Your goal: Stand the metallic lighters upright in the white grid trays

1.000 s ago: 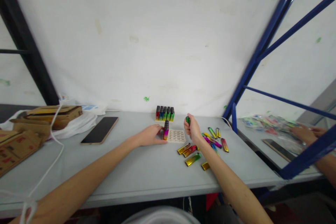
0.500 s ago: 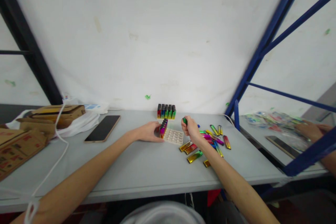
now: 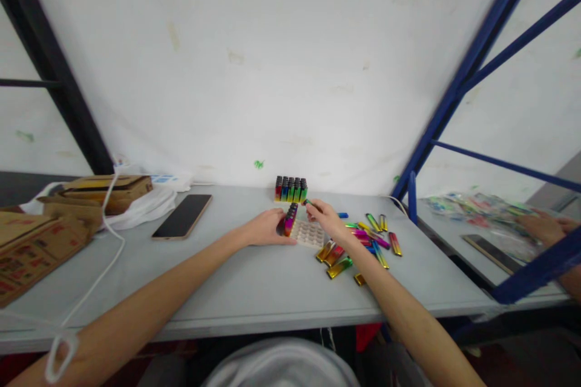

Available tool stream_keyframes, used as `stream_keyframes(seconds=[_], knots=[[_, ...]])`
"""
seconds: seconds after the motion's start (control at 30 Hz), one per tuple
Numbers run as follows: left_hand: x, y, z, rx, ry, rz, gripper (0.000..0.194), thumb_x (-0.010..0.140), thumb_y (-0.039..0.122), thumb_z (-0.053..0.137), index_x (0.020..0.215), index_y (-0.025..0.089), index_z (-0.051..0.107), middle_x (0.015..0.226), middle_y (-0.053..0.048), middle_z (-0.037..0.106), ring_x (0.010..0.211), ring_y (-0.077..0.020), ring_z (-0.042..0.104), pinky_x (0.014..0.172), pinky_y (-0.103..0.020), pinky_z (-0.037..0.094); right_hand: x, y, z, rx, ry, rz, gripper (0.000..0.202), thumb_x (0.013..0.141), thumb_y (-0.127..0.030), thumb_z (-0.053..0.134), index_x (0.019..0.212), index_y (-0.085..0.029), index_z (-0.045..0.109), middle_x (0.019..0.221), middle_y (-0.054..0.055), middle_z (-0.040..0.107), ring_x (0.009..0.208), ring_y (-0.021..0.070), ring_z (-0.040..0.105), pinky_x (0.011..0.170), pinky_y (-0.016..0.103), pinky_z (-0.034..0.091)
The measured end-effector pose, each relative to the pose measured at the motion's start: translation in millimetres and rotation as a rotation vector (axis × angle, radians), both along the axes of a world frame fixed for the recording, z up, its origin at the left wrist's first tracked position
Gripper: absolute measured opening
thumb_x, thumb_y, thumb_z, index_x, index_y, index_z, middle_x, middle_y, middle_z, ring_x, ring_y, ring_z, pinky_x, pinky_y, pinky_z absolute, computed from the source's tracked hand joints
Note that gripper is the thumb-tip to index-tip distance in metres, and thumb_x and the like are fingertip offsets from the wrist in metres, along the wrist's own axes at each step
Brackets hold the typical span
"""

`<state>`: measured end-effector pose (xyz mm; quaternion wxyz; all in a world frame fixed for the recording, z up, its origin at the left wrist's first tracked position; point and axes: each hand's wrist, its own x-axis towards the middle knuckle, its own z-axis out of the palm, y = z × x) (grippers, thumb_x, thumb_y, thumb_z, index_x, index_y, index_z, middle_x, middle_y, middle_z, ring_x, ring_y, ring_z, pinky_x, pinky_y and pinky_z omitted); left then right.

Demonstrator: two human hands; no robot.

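My left hand (image 3: 269, 228) is cupped round the left end of a white tray (image 3: 309, 234) with rows of round hollows. Its thumb lies along the tray's front edge, and its fingers are by a row of purple and red lighters (image 3: 291, 219) standing upright there. Above the tray's back part, my right hand (image 3: 323, 215) pinches a lighter (image 3: 307, 201) with a green end; most of it is hidden by the fingers. Loose shiny lighters (image 3: 339, 267) in several colours lie piled to the right of the tray, partly under my right forearm.
Behind the tray, against the wall, stands a block of upright lighters (image 3: 291, 189). A phone (image 3: 182, 217), cardboard boxes (image 3: 45, 248) and a white cable (image 3: 108, 254) lie at left. A blue metal frame (image 3: 438, 115) rises at right; beyond it another person's hands (image 3: 542, 227) are near plastic bags.
My right hand has moved left, bringing the lighter from beside the tray to above its back part, close to the standing row. My left hand keeps its place at the tray.
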<state>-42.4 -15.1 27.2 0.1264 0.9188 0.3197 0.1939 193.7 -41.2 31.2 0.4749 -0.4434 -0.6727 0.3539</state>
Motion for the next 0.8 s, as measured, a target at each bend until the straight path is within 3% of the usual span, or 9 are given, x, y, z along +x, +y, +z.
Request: stream_keyframes(seconds=[0.13, 0.3, 0.47, 0.67, 0.8], knots=[[1, -2, 1.3, 0.0, 0.008, 0.009, 0.056, 0.075, 0.068, 0.077, 0.096, 0.016, 0.071, 0.095, -0.01, 0.069, 0.09, -0.0314, 0.067, 0.085, -0.038, 0.053, 5, 0, -2.4, 0.021, -0.132, 0.0, 0.037, 0.09, -0.056, 0.064, 0.092, -0.02, 0.07, 0.089, 0.007, 0.078, 0.086, 0.0254, 0.073, 0.083, 0.038, 0.055], [1, -2, 2.0, -0.008, 0.008, 0.005, 0.055, 0.075, 0.067, 0.078, 0.097, 0.017, 0.07, 0.094, -0.009, 0.07, 0.088, -0.03, 0.067, 0.082, -0.037, 0.053, 4, 1, -7.3, 0.107, -0.087, -0.093, 0.036, 0.095, -0.056, 0.061, 0.111, -0.024, 0.063, 0.098, 0.007, 0.081, 0.095, 0.0274, 0.076, 0.084, 0.041, 0.06], [1, -3, 3.1, -0.016, 0.0, 0.002, 0.054, 0.075, 0.066, 0.077, 0.098, 0.017, 0.069, 0.095, -0.009, 0.071, 0.09, -0.0309, 0.068, 0.084, -0.038, 0.053, -4, 2, -15.4, 0.142, -0.159, -0.092, 0.032, 0.098, -0.056, 0.056, 0.108, -0.026, 0.057, 0.089, 0.003, 0.077, 0.081, 0.0235, 0.072, 0.071, 0.036, 0.059], [1, -4, 4.4, -0.029, 0.029, 0.025, 0.059, 0.075, 0.07, 0.076, 0.099, 0.017, 0.068, 0.097, -0.01, 0.071, 0.089, -0.0307, 0.068, 0.082, -0.038, 0.054, -10, -1, -10.3, 0.286, -0.361, -0.024, 0.019, 0.101, -0.043, 0.055, 0.105, -0.025, 0.052, 0.08, 0.0, 0.069, 0.071, 0.0212, 0.065, 0.07, 0.031, 0.047], [1, -4, 4.5, -0.02, 0.024, 0.02, 0.059, 0.076, 0.069, 0.076, 0.102, 0.017, 0.069, 0.099, -0.011, 0.072, 0.093, -0.0315, 0.068, 0.087, -0.039, 0.054, -8, -2, -6.0, 0.281, -0.297, -0.116, 0.021, 0.103, -0.045, 0.05, 0.111, -0.025, 0.048, 0.072, -0.002, 0.065, 0.064, 0.0211, 0.061, 0.066, 0.03, 0.043]])
